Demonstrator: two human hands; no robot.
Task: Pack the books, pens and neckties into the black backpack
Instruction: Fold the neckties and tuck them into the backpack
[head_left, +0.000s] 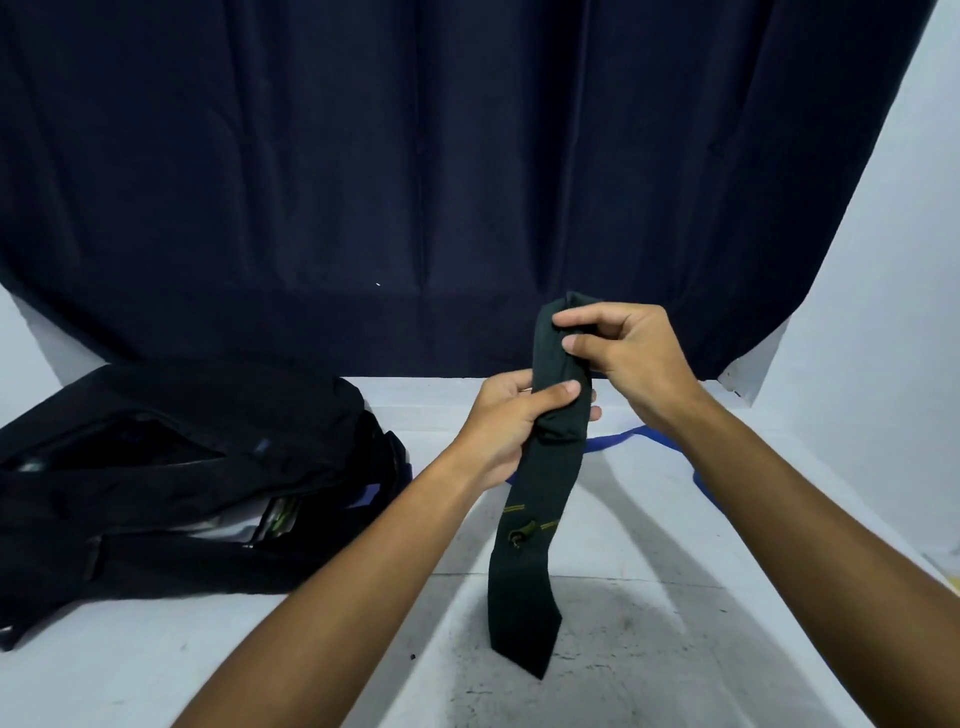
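A dark green necktie with thin yellow stripes and a small emblem hangs in front of me, its pointed end reaching down to the white table. My left hand grips the folded upper part of the tie. Just above it, my right hand pinches the folded top between thumb and fingers. The black backpack lies on the table to the left, its zip open, with book edges showing inside.
A blue necktie lies on the table behind my hands, mostly hidden by my right forearm. A dark blue cloth hangs across the wall behind the table.
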